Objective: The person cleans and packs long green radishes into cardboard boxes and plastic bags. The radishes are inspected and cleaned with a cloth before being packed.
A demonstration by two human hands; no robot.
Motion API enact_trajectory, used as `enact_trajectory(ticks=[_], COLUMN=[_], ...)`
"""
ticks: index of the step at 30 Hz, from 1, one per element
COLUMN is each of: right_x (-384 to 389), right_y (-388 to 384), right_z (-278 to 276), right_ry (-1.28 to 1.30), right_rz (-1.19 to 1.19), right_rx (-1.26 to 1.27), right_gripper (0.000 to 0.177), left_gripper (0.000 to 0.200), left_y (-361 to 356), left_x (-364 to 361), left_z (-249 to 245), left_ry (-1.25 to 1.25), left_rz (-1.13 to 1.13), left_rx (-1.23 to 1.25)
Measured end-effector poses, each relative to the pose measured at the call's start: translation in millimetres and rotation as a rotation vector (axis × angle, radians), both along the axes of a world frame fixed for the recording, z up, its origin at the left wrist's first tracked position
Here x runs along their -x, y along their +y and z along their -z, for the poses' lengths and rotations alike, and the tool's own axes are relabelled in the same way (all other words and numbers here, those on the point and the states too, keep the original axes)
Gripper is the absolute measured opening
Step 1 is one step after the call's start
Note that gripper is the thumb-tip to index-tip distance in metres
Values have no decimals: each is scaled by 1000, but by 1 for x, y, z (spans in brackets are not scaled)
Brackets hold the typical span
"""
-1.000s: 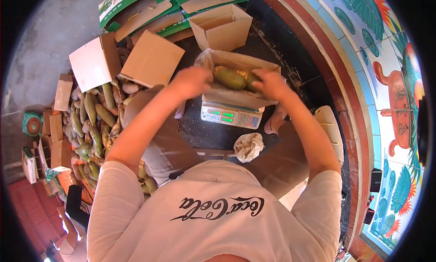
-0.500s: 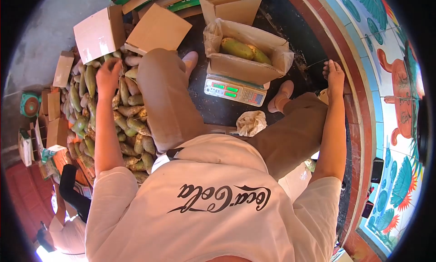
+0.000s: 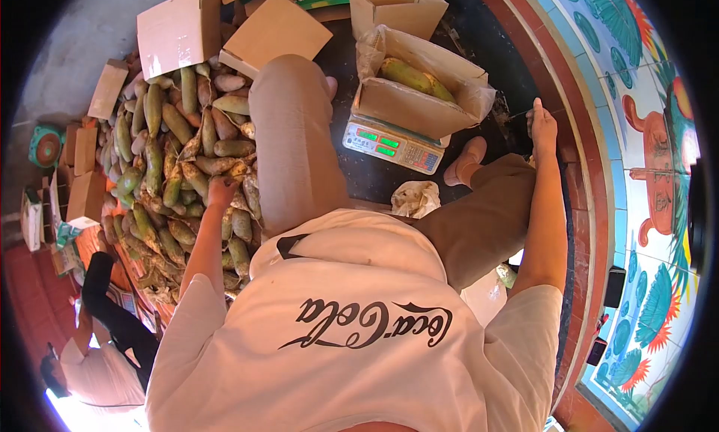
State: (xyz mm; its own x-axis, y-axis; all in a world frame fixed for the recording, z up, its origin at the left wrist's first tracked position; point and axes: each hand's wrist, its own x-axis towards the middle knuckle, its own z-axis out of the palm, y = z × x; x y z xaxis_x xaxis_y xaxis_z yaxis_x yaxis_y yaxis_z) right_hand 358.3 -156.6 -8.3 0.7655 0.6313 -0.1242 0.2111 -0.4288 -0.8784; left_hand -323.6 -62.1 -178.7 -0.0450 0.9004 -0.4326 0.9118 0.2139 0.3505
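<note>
My left hand [image 3: 222,190] is over the right part of a large pile of green and brown radish-like roots [image 3: 153,110], close beside my knee. Its fingers point down at the roots, and what they touch or hold is too small to make out. On the right, my right hand [image 3: 542,126] is raised near the dark floor's edge, its fingers partly curled and one extended, with nothing visible in it. Between my legs and the back boxes, an open lined carton [image 3: 416,108] holds green roots [image 3: 408,74] and rests on a digital scale [image 3: 393,146] with green displays.
Closed cartons [image 3: 178,34] stand behind the pile, and an empty open carton [image 3: 397,9] is behind the scale. A crumpled bag [image 3: 416,198] lies between my legs. Another person [image 3: 101,372] is at the lower left. A painted tile wall [image 3: 659,177] runs along the right.
My left hand has moved from the back of the pile toward me, down beside my knee. My right hand has shifted slightly. The view has moved a little, and the other person shows more.
</note>
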Motion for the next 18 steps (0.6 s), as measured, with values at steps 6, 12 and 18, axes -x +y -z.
enact_trajectory(ticks=[6,12,18], right_x=[8,9,12], right_y=[2,-2,-7], right_z=[7,15,17], right_ry=[-68,-104,5], right_rz=[-37,-32,-2], right_rx=[69,108,110], right_gripper=[40,39,26], left_gripper=[34,37,34], left_y=[-19,-21,-6], left_x=[12,7,-10], left_z=[23,30,11], left_ry=[13,-10,-218], left_rz=[-128,-65,-187], left_rx=[114,5,-33])
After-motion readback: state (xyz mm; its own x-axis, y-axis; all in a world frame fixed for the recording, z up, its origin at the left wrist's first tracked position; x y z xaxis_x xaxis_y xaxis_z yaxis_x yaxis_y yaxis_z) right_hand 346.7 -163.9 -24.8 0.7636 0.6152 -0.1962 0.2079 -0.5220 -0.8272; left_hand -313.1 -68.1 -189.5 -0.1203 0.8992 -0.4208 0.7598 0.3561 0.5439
